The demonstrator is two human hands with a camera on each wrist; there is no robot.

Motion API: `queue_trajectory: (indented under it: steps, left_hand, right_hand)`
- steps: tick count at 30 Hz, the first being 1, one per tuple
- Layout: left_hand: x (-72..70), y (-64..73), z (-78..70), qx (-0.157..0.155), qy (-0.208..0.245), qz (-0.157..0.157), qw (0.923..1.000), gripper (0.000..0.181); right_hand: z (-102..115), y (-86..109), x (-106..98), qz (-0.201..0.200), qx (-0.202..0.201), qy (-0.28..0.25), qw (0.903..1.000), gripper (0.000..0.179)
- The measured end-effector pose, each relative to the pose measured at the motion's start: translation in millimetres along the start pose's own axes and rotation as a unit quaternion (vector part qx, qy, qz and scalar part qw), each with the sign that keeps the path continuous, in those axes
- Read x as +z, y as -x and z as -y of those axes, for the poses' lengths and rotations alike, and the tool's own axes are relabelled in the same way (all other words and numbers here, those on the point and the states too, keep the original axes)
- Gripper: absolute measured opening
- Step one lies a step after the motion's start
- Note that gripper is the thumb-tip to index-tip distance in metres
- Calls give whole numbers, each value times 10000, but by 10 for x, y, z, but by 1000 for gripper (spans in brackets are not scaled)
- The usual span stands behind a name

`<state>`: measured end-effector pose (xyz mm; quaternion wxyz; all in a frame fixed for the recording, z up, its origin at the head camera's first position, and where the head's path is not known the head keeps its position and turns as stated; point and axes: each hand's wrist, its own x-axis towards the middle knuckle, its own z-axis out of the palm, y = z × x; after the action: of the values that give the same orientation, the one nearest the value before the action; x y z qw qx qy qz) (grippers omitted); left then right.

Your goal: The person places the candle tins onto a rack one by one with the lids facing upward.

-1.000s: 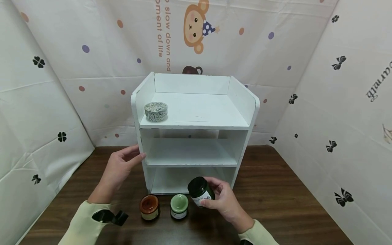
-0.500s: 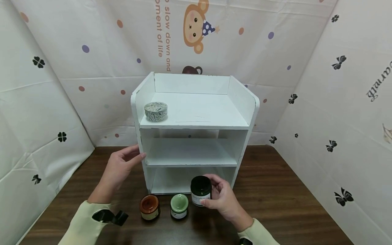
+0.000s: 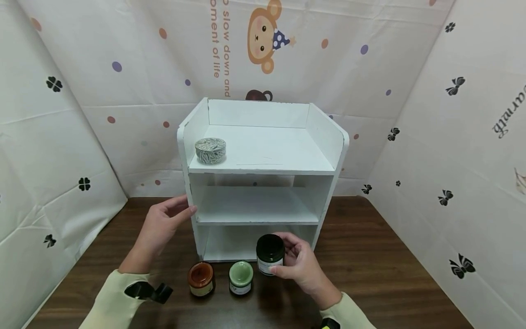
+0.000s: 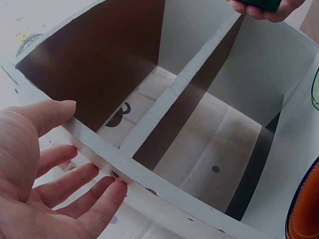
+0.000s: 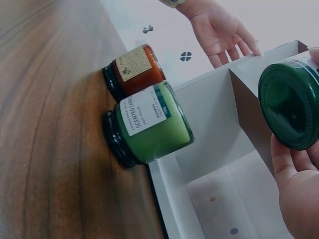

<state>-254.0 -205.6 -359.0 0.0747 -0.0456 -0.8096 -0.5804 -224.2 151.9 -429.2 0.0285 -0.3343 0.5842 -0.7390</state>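
Note:
In the head view my left hand [image 3: 162,224] touches the left side panel of a white shelf unit [image 3: 259,224]. Its thumb lies at the front edge, and the relaxed fingers rest along the outer face. My right hand [image 3: 297,262] holds a dark green scented candle jar [image 3: 270,252] by its side, in front of the bottom shelf. The right wrist view shows the jar's round green glass base [image 5: 286,107]. To its left, a light green candle jar [image 3: 240,276] and an orange candle jar [image 3: 201,278] stand on the table on their dark ends.
A round leaf-patterned tin [image 3: 210,151] sits at the left of the top shelf. The unit stands on a dark wooden table [image 3: 370,256], with printed white cloth [image 3: 135,137] hanging behind and at both sides.
My right hand has turned the dark green candle jar from a tilt to nearly upright, shifting it slightly right. My left hand stays on the shelf unit's side.

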Motion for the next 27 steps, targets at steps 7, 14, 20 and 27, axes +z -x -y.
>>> queue_trajectory:
  steps: [7,14,20,27]
  left_hand:
    - [3,1,-2,31,-9,-2,10000,63]
    - [-12,0,9,-6,3,7,10000,63]
    - [-18,8,0,-64,-91,6,9999,63]
    - [-7,12,-16,-107,-70,29,9999,64]
  right_hand:
    - [124,-71,10,117,48,166,9998,60]
    - [316,-166,43,95,209,395,9990,65]
    - [425,-227,74,135,257,311,9991,65]
    - [527,-287,101,32,298,315,9991,65]
